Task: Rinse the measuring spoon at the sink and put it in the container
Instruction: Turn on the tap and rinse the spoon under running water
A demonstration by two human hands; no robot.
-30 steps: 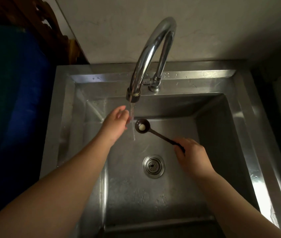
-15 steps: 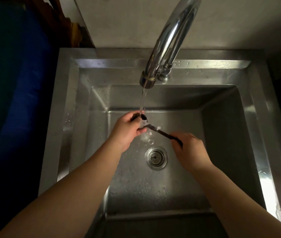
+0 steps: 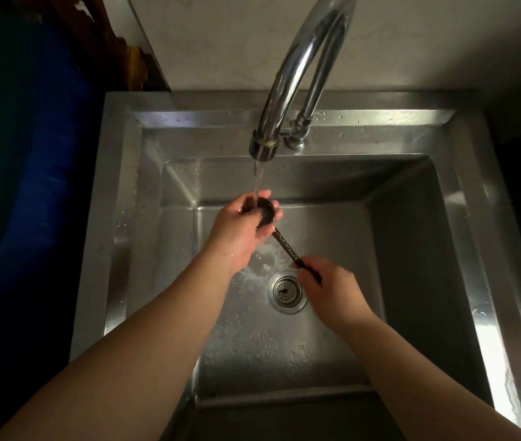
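Observation:
A dark measuring spoon [image 3: 286, 246] with a long textured handle is held over the steel sink [image 3: 119, 218]. My right hand [image 3: 329, 288] grips the handle's end. My left hand [image 3: 241, 232] cups the spoon's round bowl, fingers wrapped around it. Water runs from the chrome faucet [image 3: 287, 78] straight onto the bowl and my left fingers. The container is not in view.
The drain strainer [image 3: 286, 292] lies in the wet sink floor just below my right hand. A blue surface [image 3: 36, 154] borders the sink on the left, a pale wall behind it. Dark wooden pieces [image 3: 125, 58] stand at the back left.
My left hand went from beside the spoon's bowl to cupping it under the stream. The spoon's bowl moved into the water. The view shifted closer to the faucet.

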